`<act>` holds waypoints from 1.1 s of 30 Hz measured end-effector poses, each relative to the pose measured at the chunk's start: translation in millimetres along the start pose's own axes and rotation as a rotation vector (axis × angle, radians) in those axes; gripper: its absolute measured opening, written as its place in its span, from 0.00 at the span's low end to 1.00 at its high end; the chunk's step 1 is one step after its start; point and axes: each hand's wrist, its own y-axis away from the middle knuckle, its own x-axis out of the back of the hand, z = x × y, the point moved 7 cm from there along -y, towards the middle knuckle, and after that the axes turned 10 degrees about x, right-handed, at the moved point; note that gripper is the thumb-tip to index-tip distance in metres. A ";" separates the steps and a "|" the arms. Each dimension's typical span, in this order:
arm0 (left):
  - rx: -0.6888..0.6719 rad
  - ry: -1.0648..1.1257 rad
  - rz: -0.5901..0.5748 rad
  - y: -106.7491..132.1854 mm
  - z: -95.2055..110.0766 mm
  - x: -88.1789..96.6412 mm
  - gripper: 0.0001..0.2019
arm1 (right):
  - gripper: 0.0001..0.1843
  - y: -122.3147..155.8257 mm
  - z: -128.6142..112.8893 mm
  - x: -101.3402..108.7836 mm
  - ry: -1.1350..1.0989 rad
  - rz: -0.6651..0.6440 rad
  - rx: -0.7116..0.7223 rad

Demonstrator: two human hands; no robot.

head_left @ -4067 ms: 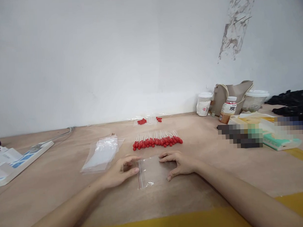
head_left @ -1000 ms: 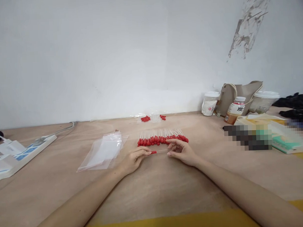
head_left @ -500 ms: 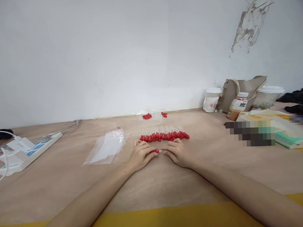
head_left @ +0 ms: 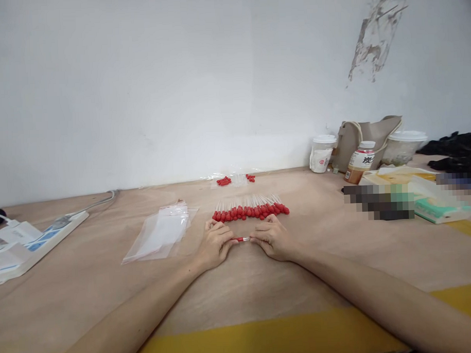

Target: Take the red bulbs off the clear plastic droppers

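Red-and-clear stick (head_left: pixel 243 239), thin and short where it shows, lies level between the two hands, in the middle of the worktop (head_left: pixel 239 295) from left to right and nearer the far edge than the near one. The left hand (head_left: pixel 218 244) pinches its red end between thumb and fingers; the right hand (head_left: pixel 274 239) has its thumb and fingers closed on the clear end, so both are clamped on the same piece with a small gap between them. Whether the piece touches the surface, I cannot tell.

Just beyond the fingers runs a row of red-headed sticks (head_left: pixel 250 212), packed side by side, heads toward the near edge and pale stems toward the far edge. Past the row, close to the far edge, lie clear packets with red pieces (head_left: pixel 224 181) in them. Flat clear bags (head_left: pixel 156 236) overlap in a pile to the left of the left hand, and a white power strip (head_left: pixel 54 234) sits farther toward the left edge. By the far right corner stand a lidded cup (head_left: pixel 322 155), a bottle (head_left: pixel 361 164) and a grey bag (head_left: pixel 369 130). A yellow band (head_left: pixel 264 332) crosses by the near edge.
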 end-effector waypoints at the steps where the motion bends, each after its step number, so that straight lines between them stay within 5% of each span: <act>1: -0.007 0.007 -0.004 0.0 0.2 -0.6 0.14 | 0.15 0.2 -0.2 0.0 0.000 0.003 0.001; 7: 0.010 0.040 0.021 4.9 -5.4 4.7 0.12 | 0.16 8.8 8.7 4.3 -0.037 0.019 -0.039; 16: 0.321 0.120 0.234 13.7 -49.3 40.0 0.12 | 0.13 15.7 30.1 14.4 -0.065 0.191 -0.336; 24: 0.485 -0.165 0.207 17.3 -97.0 45.8 0.13 | 0.10 2.0 22.5 7.2 0.171 0.148 -0.239; 28: 0.518 -0.276 0.088 19.1 -101.1 35.3 0.09 | 0.11 -4.6 17.3 0.3 0.163 0.071 -0.192; 33: 0.501 -0.291 0.139 18.9 -93.8 39.9 0.10 | 0.16 -6.7 12.8 -2.4 0.072 0.003 -0.183</act>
